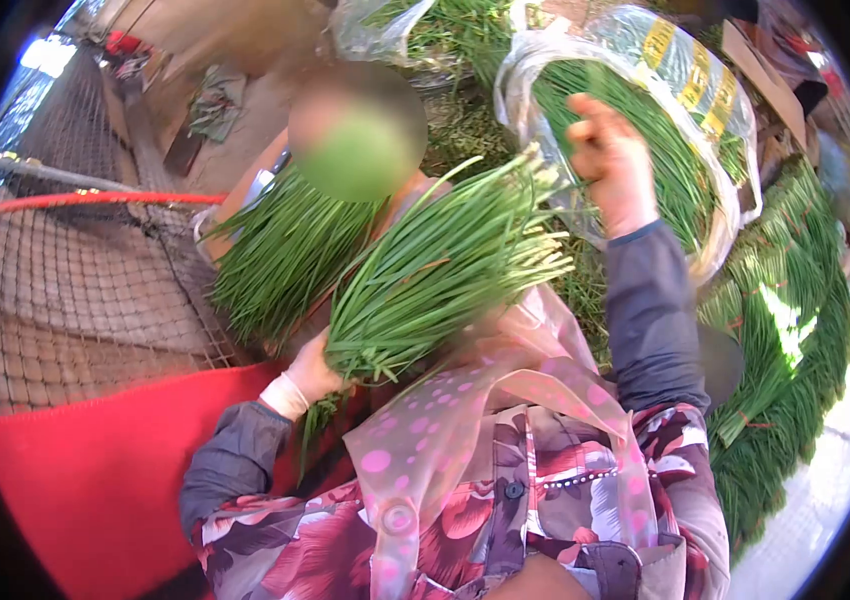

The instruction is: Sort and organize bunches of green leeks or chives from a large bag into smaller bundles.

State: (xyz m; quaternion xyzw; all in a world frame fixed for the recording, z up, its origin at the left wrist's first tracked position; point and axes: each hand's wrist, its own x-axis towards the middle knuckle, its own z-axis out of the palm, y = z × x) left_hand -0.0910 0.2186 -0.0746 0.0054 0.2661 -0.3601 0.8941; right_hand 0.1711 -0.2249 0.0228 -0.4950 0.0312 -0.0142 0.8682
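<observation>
My left hand (313, 376), with a pale band at the wrist, grips the leafy end of a large bunch of garlic chives (435, 270). The bunch slants across my lap, its pale cut ends up to the right. My right hand (617, 165) is raised beyond those ends, apart from the bunch, its fingers curled and slightly blurred. Whether anything thin is pinched there is hidden. Behind it lies an open clear plastic bag (725, 215) of green chives (645, 140). I wear a clear pink-dotted apron (425, 460).
Opposite me sits another person with a blurred head, close to a second bunch of chives (290, 250). Tied bundles (785, 300) are piled along the right. Red cloth (115, 480) and netting (85, 270) lie left. Another bag of greens (455, 30) stands at the back.
</observation>
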